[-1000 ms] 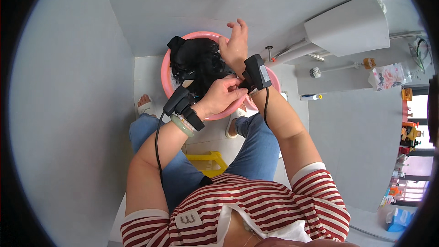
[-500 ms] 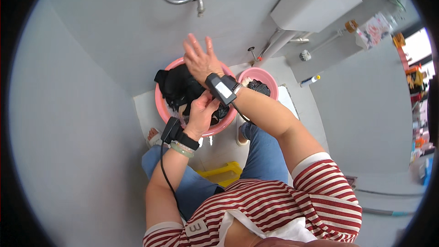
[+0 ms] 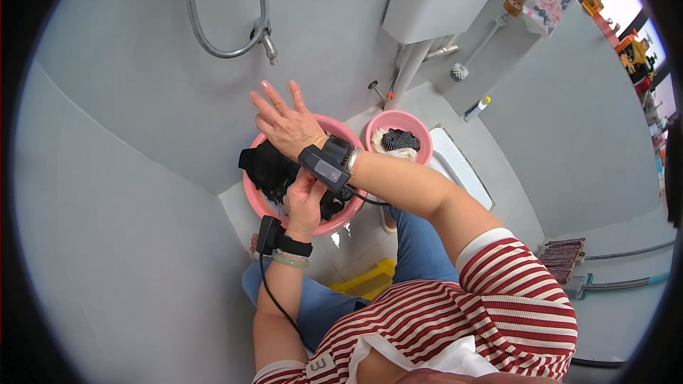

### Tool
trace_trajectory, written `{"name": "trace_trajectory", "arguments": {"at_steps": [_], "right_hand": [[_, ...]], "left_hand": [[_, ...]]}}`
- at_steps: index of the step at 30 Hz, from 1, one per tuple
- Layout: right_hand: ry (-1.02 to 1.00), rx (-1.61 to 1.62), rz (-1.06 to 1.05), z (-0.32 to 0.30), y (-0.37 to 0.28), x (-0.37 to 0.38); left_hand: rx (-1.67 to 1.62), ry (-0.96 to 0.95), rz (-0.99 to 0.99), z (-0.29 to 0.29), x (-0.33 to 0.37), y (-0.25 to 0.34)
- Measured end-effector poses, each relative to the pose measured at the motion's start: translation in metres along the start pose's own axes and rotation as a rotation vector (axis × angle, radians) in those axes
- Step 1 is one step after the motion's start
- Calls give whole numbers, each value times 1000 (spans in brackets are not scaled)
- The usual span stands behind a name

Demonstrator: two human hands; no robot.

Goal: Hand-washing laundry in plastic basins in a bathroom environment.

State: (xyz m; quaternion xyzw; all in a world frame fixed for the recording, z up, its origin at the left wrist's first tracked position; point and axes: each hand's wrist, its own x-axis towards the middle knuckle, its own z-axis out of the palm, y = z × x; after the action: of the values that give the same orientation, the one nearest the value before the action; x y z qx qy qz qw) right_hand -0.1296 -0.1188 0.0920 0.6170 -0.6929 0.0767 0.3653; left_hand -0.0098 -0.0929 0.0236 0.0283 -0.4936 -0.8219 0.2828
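Observation:
My right hand is raised over a large pink basin, its wet fingers spread apart and holding nothing. On my right wrist sits a black wrist device with a cable, beside bracelets. My left hand is closed, thumb and fingers pinched at the lower edge of that device; the fingertips are partly hidden beneath it. Black clothes lie in the basin below both hands, with some suds at the left. A second black device and a pale green bangle are on my left wrist.
A smaller pink basin with striped and cream cloth stands to the right, beside a white floor fixture. A tap with a metal hose is on the wall ahead. Between my legs is a yellow plastic object. A toilet brush hangs at right.
The view has shifted, so the tap and basins sit lower in the picture. My left hand stays at the right wrist device, and my right hand remains raised with its fingers spread.

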Motion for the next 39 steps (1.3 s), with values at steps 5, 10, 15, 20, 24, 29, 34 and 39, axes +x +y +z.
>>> {"name": "trace_trajectory", "arguments": {"at_steps": [5,10,15,20,24,29,34,39], "right_hand": [[29,232,185,-13,-3,6],[248,638,426,-12,-5,18],[249,809,530,-5,-12,11],[167,1038,686,-8,-21,9],[130,1062,738,-4,-26,7],[186,1002,710,3,-29,4],[310,619,380,11,-26,1],[250,464,134,8,-34,0]], "left_hand": [[-166,6,-41,15,-6,-1],[-375,47,-146,37,-22,-10],[-447,-101,-308,29,-25,-13],[-312,-66,-257,27,-24,-13],[-443,44,-262,28,-25,-10],[-518,100,-311,27,-26,-7],[-631,140,-390,27,-27,-9],[-567,126,-420,21,-29,-19]]}}
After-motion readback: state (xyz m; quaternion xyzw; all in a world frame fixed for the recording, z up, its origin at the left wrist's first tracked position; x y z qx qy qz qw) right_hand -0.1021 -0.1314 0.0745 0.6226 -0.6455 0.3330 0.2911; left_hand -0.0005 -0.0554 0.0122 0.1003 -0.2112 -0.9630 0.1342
